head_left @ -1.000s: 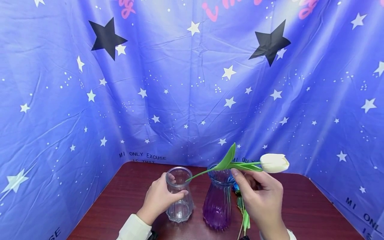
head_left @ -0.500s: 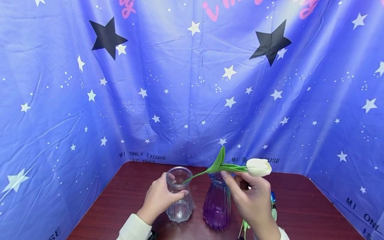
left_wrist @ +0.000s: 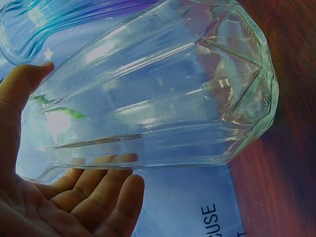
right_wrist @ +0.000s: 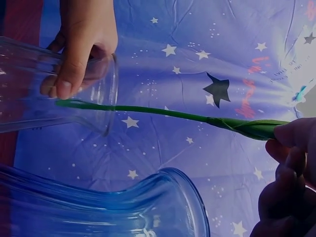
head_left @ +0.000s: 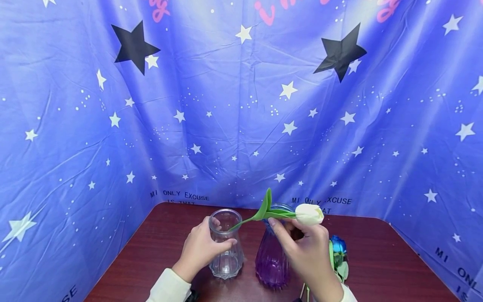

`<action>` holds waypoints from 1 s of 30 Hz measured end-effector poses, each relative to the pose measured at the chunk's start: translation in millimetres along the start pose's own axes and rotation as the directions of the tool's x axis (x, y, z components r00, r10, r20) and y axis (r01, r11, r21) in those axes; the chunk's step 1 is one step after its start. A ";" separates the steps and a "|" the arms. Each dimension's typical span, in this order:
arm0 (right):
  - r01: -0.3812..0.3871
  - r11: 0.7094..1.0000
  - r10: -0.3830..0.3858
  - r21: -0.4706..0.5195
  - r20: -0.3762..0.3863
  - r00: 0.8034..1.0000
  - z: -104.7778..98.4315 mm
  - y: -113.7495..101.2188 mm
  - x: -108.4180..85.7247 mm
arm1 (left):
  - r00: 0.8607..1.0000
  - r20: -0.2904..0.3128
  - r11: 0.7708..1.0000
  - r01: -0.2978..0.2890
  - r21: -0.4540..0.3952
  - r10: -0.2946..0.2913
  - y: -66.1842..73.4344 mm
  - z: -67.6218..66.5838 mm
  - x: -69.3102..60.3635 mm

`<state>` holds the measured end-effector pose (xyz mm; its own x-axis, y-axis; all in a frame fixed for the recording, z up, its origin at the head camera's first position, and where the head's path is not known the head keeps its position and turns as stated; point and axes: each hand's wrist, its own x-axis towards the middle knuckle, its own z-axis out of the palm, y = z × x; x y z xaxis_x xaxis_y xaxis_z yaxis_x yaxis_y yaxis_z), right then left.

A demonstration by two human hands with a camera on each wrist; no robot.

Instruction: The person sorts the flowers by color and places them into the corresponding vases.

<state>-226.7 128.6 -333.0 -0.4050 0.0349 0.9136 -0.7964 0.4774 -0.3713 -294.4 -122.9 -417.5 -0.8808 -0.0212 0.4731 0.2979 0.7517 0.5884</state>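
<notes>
A clear glass vase (head_left: 226, 260) stands upright, and my left hand (head_left: 201, 247) grips it round the neck, thumb in front. My right hand (head_left: 307, 247) pinches the green stem and leaves of a white tulip (head_left: 309, 214), which lies nearly level above the purple-blue vase (head_left: 272, 264). The stem's (right_wrist: 158, 111) lower end is inside the clear vase's mouth in the right wrist view. In the left wrist view, fingers (left_wrist: 126, 202) curve under the clear vase (left_wrist: 163, 94), and a bit of green shows through the glass.
On the dark red table (head_left: 385, 260), a blue rose (head_left: 337, 245) with green leaves lies right of my right hand, partly hidden by it. Blue star-patterned cloth (head_left: 234, 105) hangs behind and at both sides.
My right hand and the tulip have moved left and slightly down, taking the stem end further into the clear vase's mouth. More of the blue rose shows. My left hand stays on the vase.
</notes>
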 end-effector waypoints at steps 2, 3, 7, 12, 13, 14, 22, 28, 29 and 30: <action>-0.009 0.999 0.009 -0.032 0.012 1.000 1.4 -1.1 -1.2 | 1.000 0.000 1.000 -0.001 0.002 0.001 -0.4 0.1 0.0; -0.015 0.999 0.016 -0.046 0.020 1.000 2.0 -1.7 -1.8 | 1.000 0.001 1.000 0.000 0.002 0.000 -0.6 0.0 0.1; -0.056 0.994 0.061 -0.097 0.054 0.997 4.6 -3.3 -4.8 | 1.000 0.005 1.000 0.004 0.002 -0.004 -1.4 0.1 0.3; -0.072 0.996 0.079 -0.056 0.124 0.989 10.9 -4.6 -7.9 | 1.000 0.011 1.000 0.005 -0.001 -0.005 -1.2 -0.2 0.4; -0.075 0.996 0.080 -0.045 0.136 0.987 12.1 -4.7 -8.6 | 1.000 0.013 1.000 0.004 -0.002 -0.004 -1.0 -0.3 0.5; -0.077 0.997 0.080 -0.028 0.147 0.986 13.2 -4.9 -9.2 | 1.000 0.014 1.000 0.004 -0.003 -0.004 -0.7 -0.5 0.5; -0.099 0.994 0.107 -0.054 0.194 0.975 18.6 -4.9 -14.8 | 1.000 0.016 1.000 0.005 -0.005 -0.004 -0.5 -0.5 -0.1; -0.107 0.992 0.118 -0.065 0.214 0.970 24.1 -4.2 -18.5 | 1.000 0.017 1.000 0.009 -0.002 -0.009 -0.7 -0.1 -0.1; -0.098 0.993 0.110 -0.067 0.212 0.971 25.3 -3.8 -19.0 | 1.000 0.017 1.000 0.009 -0.002 -0.009 -0.7 0.0 0.1; -0.092 0.993 0.106 -0.077 0.211 0.972 26.3 -3.7 -19.5 | 1.000 0.018 1.000 0.010 -0.002 -0.010 -0.6 0.1 0.2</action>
<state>-227.7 103.1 -353.8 -0.5731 -0.1005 0.8133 -0.7189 0.5380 -0.4401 -294.8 -123.3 -417.8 -0.8901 -0.0166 0.4555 0.2902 0.7500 0.5944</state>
